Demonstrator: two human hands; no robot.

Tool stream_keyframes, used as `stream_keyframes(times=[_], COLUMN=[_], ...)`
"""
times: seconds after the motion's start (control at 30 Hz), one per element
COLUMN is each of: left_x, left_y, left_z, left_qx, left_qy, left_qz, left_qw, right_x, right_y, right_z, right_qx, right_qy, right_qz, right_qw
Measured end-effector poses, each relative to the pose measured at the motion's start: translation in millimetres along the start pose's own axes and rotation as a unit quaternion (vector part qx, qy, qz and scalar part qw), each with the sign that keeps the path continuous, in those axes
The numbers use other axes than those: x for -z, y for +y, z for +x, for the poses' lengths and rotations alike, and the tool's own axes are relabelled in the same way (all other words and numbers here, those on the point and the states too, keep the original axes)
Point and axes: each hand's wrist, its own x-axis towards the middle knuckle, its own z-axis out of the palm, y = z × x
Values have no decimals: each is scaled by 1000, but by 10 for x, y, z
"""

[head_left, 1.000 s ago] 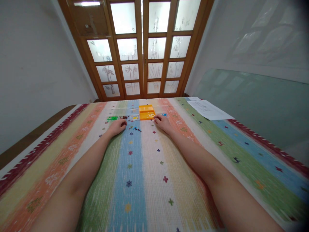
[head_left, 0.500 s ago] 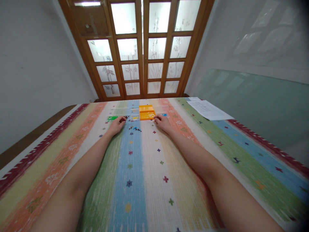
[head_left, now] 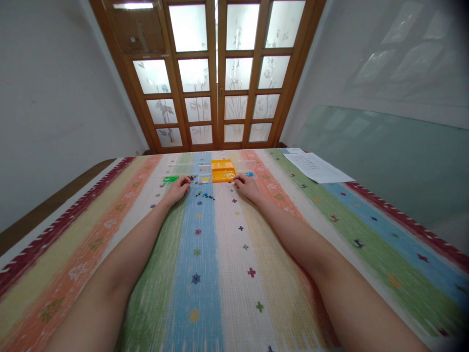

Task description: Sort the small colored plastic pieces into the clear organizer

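An open orange box (head_left: 223, 176) sits at the far middle of the table, its lid tilted back and small white pieces in its base. At its right edge is my right hand (head_left: 246, 187), thumb and fingers pinched together; what they hold, if anything, is too small to make out. My left hand (head_left: 178, 188) rests on the cloth with curled fingers, beside green pieces (head_left: 170, 180) and dark pieces (head_left: 192, 178). Its fingertips hide whatever lies in them. Between the hands, a small clear box (head_left: 204, 179) contains yellow pieces. Loose blue and dark pieces (head_left: 205, 195) lie nearer to me.
Blue pieces (head_left: 249, 174) lie in a clear container just beyond my right hand. White paper sheets (head_left: 315, 167) lie at the right back of the striped tablecloth (head_left: 234, 293). A wooden door with glass panes (head_left: 220, 88) stands beyond the table, between pale walls.
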Motion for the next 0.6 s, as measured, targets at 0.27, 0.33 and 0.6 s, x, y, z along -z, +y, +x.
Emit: stream_keyframes(times=[0.27, 0.33, 0.6], left_x=[-85, -97, -112], left_y=[-161, -199, -203], left_z=[79, 98, 93], left_qx=[26, 32, 5], left_qy=[20, 17, 40], left_qz=[-150, -159, -78], left_qw=[988, 987, 996], right_x=[-17, -11, 8], right_y=[35, 18, -18], right_z=[9, 7, 3], right_qx=[-5, -7, -5], right_qy=[-1, -4, -11], right_qz=[-2, -4, -10], right_qw=[1000, 1000, 1000])
